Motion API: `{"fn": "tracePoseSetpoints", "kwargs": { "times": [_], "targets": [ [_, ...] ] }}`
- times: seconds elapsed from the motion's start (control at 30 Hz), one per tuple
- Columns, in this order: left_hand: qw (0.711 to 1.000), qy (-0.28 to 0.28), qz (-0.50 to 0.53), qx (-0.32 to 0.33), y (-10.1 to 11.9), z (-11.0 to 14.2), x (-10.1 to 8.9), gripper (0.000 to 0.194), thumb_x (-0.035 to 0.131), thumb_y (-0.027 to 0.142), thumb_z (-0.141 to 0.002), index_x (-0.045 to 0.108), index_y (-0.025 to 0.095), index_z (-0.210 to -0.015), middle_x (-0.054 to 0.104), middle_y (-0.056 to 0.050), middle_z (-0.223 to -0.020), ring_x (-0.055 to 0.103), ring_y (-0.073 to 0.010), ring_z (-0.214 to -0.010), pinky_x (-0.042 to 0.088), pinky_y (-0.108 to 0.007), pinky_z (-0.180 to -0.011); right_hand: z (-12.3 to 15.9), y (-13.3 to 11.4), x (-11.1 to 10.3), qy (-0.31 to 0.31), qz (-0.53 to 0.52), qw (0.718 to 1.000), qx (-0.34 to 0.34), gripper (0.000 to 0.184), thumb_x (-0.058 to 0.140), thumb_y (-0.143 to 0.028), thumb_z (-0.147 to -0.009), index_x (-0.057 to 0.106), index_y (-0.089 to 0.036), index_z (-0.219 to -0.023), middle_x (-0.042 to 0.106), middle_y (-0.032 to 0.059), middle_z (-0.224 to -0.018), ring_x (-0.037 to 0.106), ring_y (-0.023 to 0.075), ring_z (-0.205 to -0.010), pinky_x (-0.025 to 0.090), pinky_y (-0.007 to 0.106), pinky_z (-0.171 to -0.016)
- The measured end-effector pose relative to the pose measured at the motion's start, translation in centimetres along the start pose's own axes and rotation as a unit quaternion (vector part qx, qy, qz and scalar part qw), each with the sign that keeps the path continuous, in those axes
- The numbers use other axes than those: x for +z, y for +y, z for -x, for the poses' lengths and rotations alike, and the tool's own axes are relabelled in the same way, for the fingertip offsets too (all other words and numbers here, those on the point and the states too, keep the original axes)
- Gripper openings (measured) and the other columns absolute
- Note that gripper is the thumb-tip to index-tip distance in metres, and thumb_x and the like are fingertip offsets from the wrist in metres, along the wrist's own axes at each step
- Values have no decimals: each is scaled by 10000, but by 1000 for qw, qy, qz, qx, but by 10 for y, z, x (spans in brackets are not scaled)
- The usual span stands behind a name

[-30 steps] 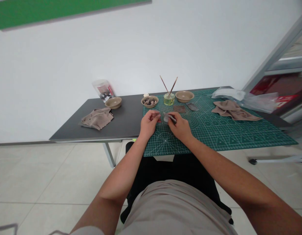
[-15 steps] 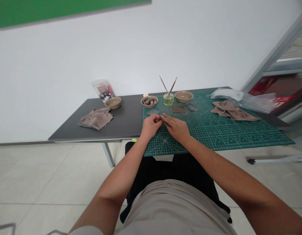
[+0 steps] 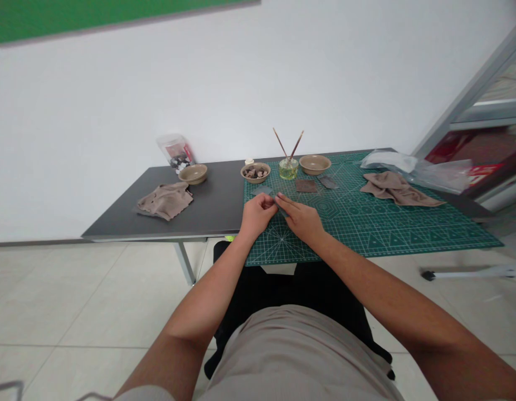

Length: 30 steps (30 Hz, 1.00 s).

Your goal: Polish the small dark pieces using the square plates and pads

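Note:
My left hand is closed in a pinch over the green cutting mat; whatever sits between its fingertips is too small and hidden to make out. Against those fingertips lies my right hand, its fingers pressed together over a small grey sheet of what looks like sandpaper, mostly covered by the fingers. Just behind the hands are a pale grey square, a brown square and a dark grey square that look like sandpaper too. A bowl of small brown stones stands beyond.
A glass jar of yellowish liquid holds two thin brushes. Two more tan bowls stand at the back and left. Brown cloths lie at both sides, with a clear plastic bag far right and a clear pouch by the wall.
The right fingers have shifted slightly against the left fingertips, and less of the grey sheet shows beneath them. Everything else stays in place.

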<state>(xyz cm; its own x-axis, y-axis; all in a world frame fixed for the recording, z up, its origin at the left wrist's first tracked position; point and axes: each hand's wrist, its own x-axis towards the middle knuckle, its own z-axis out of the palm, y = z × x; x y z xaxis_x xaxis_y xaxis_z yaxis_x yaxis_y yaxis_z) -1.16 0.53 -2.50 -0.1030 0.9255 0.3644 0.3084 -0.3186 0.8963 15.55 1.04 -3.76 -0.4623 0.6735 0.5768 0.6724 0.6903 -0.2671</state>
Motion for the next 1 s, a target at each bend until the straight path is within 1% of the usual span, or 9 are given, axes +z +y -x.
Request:
{"fn": "tracePoseSetpoints", "kwargs": {
  "times": [0.07, 0.17, 0.37, 0.5, 0.6, 0.7, 0.8, 0.9, 1.0],
  "targets": [
    [1000, 3, -8, 9, -2, 0, 0, 147, 703, 238, -726, 589, 177, -655, 587, 49, -607, 526, -91, -575, 414, -222, -575, 0, -1, -2, -9, -2, 1000, -8, 627, 514, -4, -807, 578, -236, -1387, 561, 51, -1447, 659, 223, -1193, 579, 367, -965],
    [999, 3, 41, 0, -6, -1, 0, 143, 716, 289, -743, 629, 178, -721, 640, 32, -650, 578, -105, -597, 450, -233, -593, 0, -1, -2, 2, -16, 1000, 6, 633, 502, -20, -826, 554, -251, -1412, 594, 41, -1420, 656, 219, -1198, 577, 370, -966],
    [990, 5, 137, -16, -11, -2, 3, 219, 739, 358, -753, 641, 182, -839, 699, 4, -720, 672, -144, -665, 537, -282, -665, -5, 1, 1, 12, -33, 997, 71, 465, 495, -158, -917, 600, -217, -1366, 716, 88, -1239, 713, 256, -1067, 587, 402, -908],
    [998, 20, 62, -5, -8, -3, 1, 186, 728, 333, -765, 643, 183, -833, 702, 2, -755, 632, -121, -618, 502, -257, -616, -7, 0, 1, 62, -59, 991, 103, 391, 466, -211, -940, 643, -190, -1288, 731, 103, -1198, 717, 263, -1036, 567, 397, -896],
    [999, 27, 13, 11, -8, -4, 0, 129, 714, 282, -769, 637, 184, -804, 702, 0, -789, 606, -107, -624, 473, -235, -603, -9, 0, -2, 85, -93, 983, 132, 322, 478, -274, -941, 679, -204, -1183, 768, 87, -1038, 732, 255, -888, 560, 363, -786],
    [999, 26, 31, 28, -11, -5, 3, 129, 706, 259, -770, 627, 188, -842, 680, 9, -782, 604, -105, -654, 478, -225, -627, -11, 3, -5, 87, -130, 975, 160, 237, 526, -329, -915, 704, -213, -1022, 755, 52, -843, 698, 225, -726, 519, 320, -686],
    [997, 28, 64, 33, -14, -6, 5, 169, 693, 261, -786, 639, 193, -931, 670, 12, -786, 616, -112, -676, 501, -239, -666, -13, 6, -7, 95, -161, 964, 187, 207, 558, -362, -893, 703, -214, -892, 709, 22, -721, 635, 196, -638, 471, 293, -627],
    [998, 22, 50, 34, -14, -6, 3, 149, 659, 258, -815, 689, 196, -948, 678, -2, -800, 624, -120, -677, 512, -260, -683, -13, 9, -7, 113, -187, 954, 207, 200, 578, -366, -875, 700, -210, -848, 691, 15, -697, 608, 190, -639, 450, 286, -616],
    [998, 14, 13, 62, -10, -7, 0, 140, 644, 192, -801, 738, 208, -903, 680, -21, -866, 635, -126, -716, 519, -269, -708, -14, 9, -6, 130, -206, 946, 215, 183, 589, -344, -860, 709, -207, -879, 707, 19, -735, 624, 192, -668, 465, 292, -637]
  ]
}}
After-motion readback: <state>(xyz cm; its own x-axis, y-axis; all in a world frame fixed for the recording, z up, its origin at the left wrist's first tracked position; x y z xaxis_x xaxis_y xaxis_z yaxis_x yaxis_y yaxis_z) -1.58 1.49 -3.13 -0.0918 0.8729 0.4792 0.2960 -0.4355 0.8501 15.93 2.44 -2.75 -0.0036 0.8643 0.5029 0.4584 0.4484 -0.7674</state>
